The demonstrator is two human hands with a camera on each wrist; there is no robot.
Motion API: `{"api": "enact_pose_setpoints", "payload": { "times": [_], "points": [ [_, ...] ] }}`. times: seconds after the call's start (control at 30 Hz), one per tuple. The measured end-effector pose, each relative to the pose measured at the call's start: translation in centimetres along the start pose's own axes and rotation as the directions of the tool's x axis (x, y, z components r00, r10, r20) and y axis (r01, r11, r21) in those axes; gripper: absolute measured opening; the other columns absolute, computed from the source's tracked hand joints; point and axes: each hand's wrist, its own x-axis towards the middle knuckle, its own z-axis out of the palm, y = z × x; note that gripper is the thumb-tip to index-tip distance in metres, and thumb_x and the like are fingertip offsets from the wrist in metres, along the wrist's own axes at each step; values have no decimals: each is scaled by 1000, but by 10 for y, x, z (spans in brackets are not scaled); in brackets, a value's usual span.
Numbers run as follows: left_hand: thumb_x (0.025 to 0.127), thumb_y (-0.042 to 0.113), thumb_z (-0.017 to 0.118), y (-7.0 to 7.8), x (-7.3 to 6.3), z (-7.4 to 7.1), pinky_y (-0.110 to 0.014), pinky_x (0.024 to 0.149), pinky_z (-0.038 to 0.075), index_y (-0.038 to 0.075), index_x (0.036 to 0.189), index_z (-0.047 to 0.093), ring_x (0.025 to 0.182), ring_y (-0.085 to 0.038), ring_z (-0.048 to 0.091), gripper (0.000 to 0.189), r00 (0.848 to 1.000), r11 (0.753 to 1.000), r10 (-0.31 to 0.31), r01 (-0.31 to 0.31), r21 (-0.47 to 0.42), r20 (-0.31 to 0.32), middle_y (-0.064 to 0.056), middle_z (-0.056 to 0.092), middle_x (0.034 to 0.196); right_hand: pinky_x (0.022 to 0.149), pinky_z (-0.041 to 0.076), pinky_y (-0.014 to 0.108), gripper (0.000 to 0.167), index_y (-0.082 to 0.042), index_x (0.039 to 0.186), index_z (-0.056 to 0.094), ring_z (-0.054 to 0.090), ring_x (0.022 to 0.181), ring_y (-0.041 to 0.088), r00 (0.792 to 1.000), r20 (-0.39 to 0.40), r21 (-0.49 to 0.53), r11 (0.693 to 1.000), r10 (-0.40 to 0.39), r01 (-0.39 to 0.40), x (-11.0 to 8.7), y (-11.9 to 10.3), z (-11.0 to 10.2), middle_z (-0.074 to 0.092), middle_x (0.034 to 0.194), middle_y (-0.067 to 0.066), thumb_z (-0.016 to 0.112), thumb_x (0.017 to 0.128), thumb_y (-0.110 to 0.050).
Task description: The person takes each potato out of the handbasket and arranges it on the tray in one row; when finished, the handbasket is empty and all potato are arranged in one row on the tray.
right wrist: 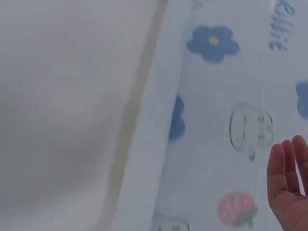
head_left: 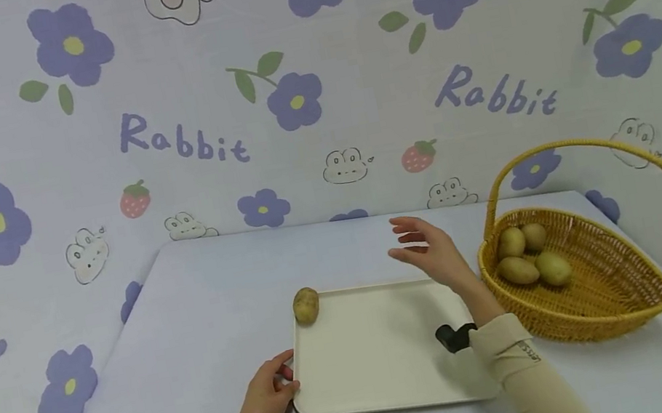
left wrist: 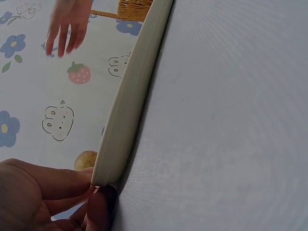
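A shallow cream tray point(head_left: 370, 354) lies on the white table. My left hand point(head_left: 265, 399) grips its left edge; in the left wrist view the thumb and fingers pinch the corner of the tray wall point(left wrist: 127, 108). One potato point(head_left: 306, 306) sits at the tray's far left corner. Above the tray's far right part my right hand point(head_left: 435, 254) hovers with nothing in it, fingers loosely extended. It is nearest the wicker basket point(head_left: 564, 324), which holds several potatoes point(head_left: 518, 270) at its left end.
The basket's tall arched handle point(head_left: 586, 145) rises just right of my right forearm. A black wrist camera point(head_left: 454, 337) hangs below that wrist over the tray. A patterned cloth point(head_left: 341, 35) stands behind the table.
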Motion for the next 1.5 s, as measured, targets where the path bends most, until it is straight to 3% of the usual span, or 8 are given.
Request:
{"api": "enact_pose_setpoints", "payload": {
  "times": [0.33, 0.63, 0.87, 1.1, 1.2, 1.3, 1.43, 1.5],
  "points": [
    [79, -8, 63, -2, -2, -7, -21, 49, 43, -1, 125, 54, 61, -11, 46, 48, 998, 998, -52, 52, -20, -21, -5, 52, 88, 82, 44, 11, 52, -6, 135, 47, 51, 110, 29, 983, -184, -89, 996, 15, -32, -20, 10, -86, 51, 128, 16, 65, 87, -17],
    [79, -8, 63, -1, 0, -6, -21, 49, 44, -2, 126, 53, 61, -11, 45, 48, 999, 999, -48, 47, -26, -9, -5, 52, 89, 76, 45, 8, 43, -5, 128, 52, 53, 101, 4, 964, -265, -127, 990, 31, -67, -28, 25, -149, 52, 114, -20, 63, 89, -17],
    [79, -9, 63, 0, 1, -4, -21, 49, 45, -4, 126, 53, 60, -10, 46, 48, 999, 998, -35, 35, -46, 8, -7, 52, 89, 73, 42, 7, 45, -6, 129, 52, 50, 98, -2, 940, -329, -181, 972, 86, -152, -36, 45, -179, 52, 111, -23, 62, 90, -26],
    [79, -9, 63, -1, -1, -3, -22, 48, 46, -4, 126, 52, 61, -11, 47, 48, 999, 998, -38, 39, -49, 15, -7, 52, 89, 69, 42, 6, 43, -2, 123, 57, 49, 89, -9, 921, -379, -246, 950, 90, -194, -47, 69, -192, 59, 108, -7, 63, 89, -28],
    [80, -8, 63, -1, -2, -3, -22, 49, 46, -4, 126, 52, 61, -11, 46, 48, 999, 998, -42, 43, -46, 23, -7, 52, 90, 66, 43, 9, 44, 1, 122, 57, 49, 84, -11, 926, -355, -284, 928, 132, -241, -54, 80, -194, 60, 102, -10, 63, 89, -28],
    [80, -7, 63, -2, -3, -1, -22, 49, 46, -4, 126, 52, 61, -11, 46, 48, 999, 998, -43, 45, -47, 31, -7, 52, 91, 74, 49, 23, 47, 5, 124, 54, 56, 92, 6, 940, -232, -317, 894, 250, -316, -62, 92, -197, 62, 109, 8, 61, 90, -28],
    [80, -6, 64, -2, -3, 0, -21, 48, 45, -4, 126, 52, 60, -10, 46, 48, 999, 997, -39, 42, -65, 32, -7, 52, 90, 86, 46, 50, 54, 9, 127, 47, 49, 109, 43, 900, -15, -387, 827, 436, -407, -69, 100, -200, 47, 124, 35, 61, 90, -28],
    [80, -6, 64, -1, -3, 1, -21, 48, 45, -5, 127, 51, 60, -11, 46, 48, 999, 996, -37, 40, -78, 31, -7, 52, 91, 87, 44, 53, 55, 11, 127, 46, 44, 112, 50, 877, 59, -408, 814, 477, -414, -70, 102, -202, 44, 125, 38, 62, 90, -25]
  ]
}}
